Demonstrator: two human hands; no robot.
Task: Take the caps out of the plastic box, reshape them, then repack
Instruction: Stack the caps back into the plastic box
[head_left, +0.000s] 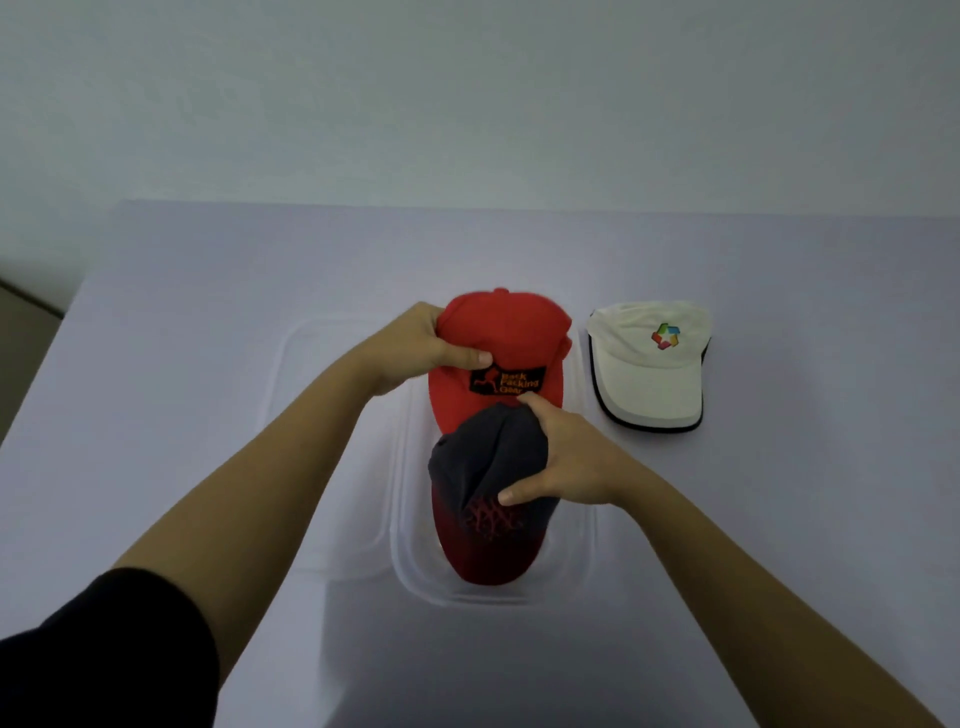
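A red cap (511, 332) with a black and orange patch is held above the far end of the clear plastic box (410, 566); my left hand (415, 345) grips its crown from the left, thumb on the front. Nearer me, a dark grey cap with a red brim (488, 545) lies in the box, and my right hand (563, 454) is closed on its crumpled crown, thumb across the front. A white cap (649, 364) with a multicoloured logo rests on the table to the right of the box, brim toward me.
The clear lid (306, 395) of the box lies flat on the table just left of the box, partly under my left forearm. The pale table (208, 291) runs to a plain wall at the back; its left edge drops off at far left.
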